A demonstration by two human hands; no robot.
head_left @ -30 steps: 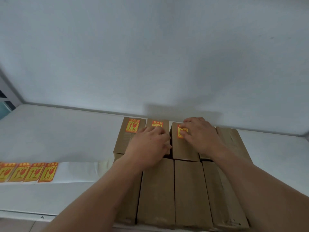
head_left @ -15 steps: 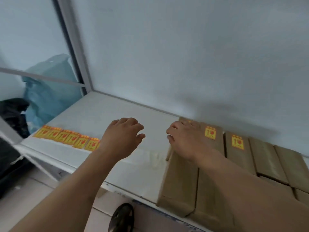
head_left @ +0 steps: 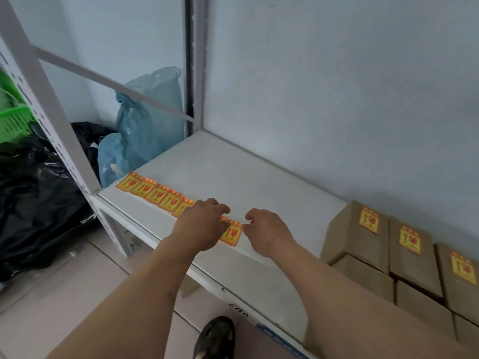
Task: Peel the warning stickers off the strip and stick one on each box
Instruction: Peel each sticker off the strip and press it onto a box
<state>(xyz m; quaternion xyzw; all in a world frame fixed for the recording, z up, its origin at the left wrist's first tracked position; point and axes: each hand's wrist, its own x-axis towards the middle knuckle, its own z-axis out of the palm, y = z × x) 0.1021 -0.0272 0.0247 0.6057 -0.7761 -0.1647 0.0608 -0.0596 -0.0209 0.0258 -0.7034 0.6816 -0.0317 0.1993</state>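
Between the two hands, at the front edge of the white metal shelf (head_left: pixel 233 174), lies the end sticker of the strip of orange-and-yellow warning stickers (head_left: pixel 160 196). A second ago both hands were pressing a sticker onto the third brown cardboard box; half a second ago they were crossing the bare shelf; now they have arrived at the strip. That sticker is on, and a fresh one is being fetched.

The left hand (head_left: pixel 204 224) rests palm-down over the strip, fingers curled loosely, covering the stickers just behind the end one (head_left: pixel 230 235); it looks to be pinning the backing flat rather than pinching anything. The right hand (head_left: pixel 267 231) sits just beside the end sticker's near corner, thumb and forefinger drawn close together at its edge. Whether they have already caught the corner I cannot tell: the tips are small and slightly blurred.

Well off to the right of the right hand stand the brown cardboard boxes (head_left: pixel 360 237); three in the back row show a sticker on top, while those in front of them are bare. By my reckoning the work is in its early part, with a good many boxes to go.

The next move calls for lifting that corner cleanly while the left hand holds the strip down.
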